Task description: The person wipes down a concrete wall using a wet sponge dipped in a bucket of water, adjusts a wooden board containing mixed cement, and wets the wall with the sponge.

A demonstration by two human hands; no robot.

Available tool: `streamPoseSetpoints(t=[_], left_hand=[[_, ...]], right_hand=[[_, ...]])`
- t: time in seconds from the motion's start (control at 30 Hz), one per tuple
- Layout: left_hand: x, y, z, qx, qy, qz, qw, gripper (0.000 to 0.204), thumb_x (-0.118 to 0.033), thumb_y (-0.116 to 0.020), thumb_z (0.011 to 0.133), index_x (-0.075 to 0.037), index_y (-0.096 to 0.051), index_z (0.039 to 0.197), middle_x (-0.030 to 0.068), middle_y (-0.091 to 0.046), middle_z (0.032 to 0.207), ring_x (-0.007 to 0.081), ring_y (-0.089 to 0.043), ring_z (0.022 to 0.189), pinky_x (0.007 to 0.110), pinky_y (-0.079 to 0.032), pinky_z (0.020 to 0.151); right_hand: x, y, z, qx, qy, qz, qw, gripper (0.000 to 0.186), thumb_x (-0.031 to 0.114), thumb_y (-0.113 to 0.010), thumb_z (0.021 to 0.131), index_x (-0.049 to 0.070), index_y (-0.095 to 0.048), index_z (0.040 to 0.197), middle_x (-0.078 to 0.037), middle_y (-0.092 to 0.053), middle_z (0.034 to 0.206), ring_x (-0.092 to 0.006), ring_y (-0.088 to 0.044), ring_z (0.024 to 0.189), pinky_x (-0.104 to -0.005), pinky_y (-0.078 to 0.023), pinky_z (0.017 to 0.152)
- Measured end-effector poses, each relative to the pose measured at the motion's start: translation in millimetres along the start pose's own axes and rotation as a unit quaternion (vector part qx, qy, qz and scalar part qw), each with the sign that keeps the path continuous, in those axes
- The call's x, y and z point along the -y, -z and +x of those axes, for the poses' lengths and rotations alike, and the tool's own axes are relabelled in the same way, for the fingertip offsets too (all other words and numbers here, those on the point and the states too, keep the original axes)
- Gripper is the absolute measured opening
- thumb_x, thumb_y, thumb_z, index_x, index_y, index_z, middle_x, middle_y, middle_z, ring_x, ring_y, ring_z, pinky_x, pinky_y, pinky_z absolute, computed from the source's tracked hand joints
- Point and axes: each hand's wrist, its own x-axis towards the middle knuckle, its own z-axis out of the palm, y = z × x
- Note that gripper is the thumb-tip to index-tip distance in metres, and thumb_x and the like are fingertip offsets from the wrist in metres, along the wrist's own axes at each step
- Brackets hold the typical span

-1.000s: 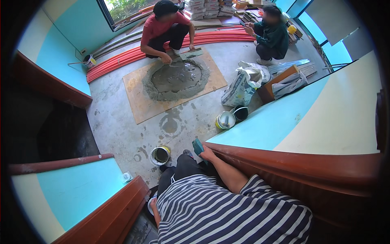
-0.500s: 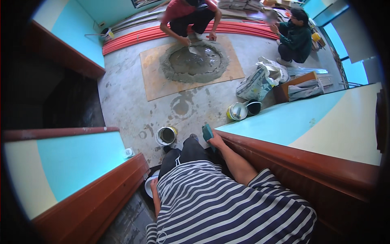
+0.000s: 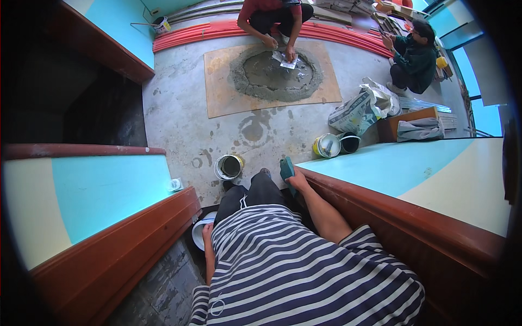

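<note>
In my right hand (image 3: 297, 180) is a dark green, flat block-like tool (image 3: 286, 167), perhaps a plastering float, held beside the reddish-brown wooden trim on the right. My left hand (image 3: 207, 231) hangs low at my left side, closed at the edge of a white bucket (image 3: 198, 234). My shirt hides part of that bucket, and the exact grip is hard to see. On the floor just ahead of my feet stands a white bucket of grey mix (image 3: 230, 167).
Further off, wet grey mortar (image 3: 274, 76) lies on a board (image 3: 217, 103), where a co-worker (image 3: 272, 22) crouches. Another person (image 3: 414, 60) sits far right. Two buckets (image 3: 328, 145) and a cement bag (image 3: 359, 111) stand right. Wooden trim (image 3: 130, 244) flanks me.
The view has shifted slightly, with both my hands keeping their holds. The co-worker has brought a hand and a pale flat tool over the mortar's middle.
</note>
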Motion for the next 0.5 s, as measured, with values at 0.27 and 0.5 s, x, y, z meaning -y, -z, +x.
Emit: streamPoseSetpoints(t=[0.27, 0.5], left_hand=[[-3.9, -1.8, 4.6, 0.006, 0.01, -0.003, 1.0, 0.025, -0.021, -0.058, 0.087, 0.001, -0.065, 0.097, 0.0091, -0.066, 0.091, 0.0183, -0.061, 0.086, 0.028, -0.045, 0.081], [14.1, 4.4, 12.9, 0.002, -0.014, 0.011, 1.0, 0.025, -0.021, -0.056, 0.088, 0.0, -0.065, 0.098, 0.0101, -0.067, 0.091, 0.0181, -0.061, 0.086, 0.028, -0.045, 0.08]], right_hand=[[8.4, 4.1, -9.4, -0.02, 0.012, 0.001, 1.0, 0.051, 0.017, -0.065, 0.066, 0.004, -0.054, 0.113, -0.022, -0.059, 0.111, -0.0348, -0.055, 0.108, -0.0386, -0.042, 0.092], [17.5, 2.7, -2.3, -0.008, 0.006, 0.0, 1.0, 0.058, 0.009, -0.068, 0.066, 0.003, -0.05, 0.121, -0.019, -0.059, 0.113, -0.0306, -0.055, 0.108, -0.0362, -0.041, 0.094]])
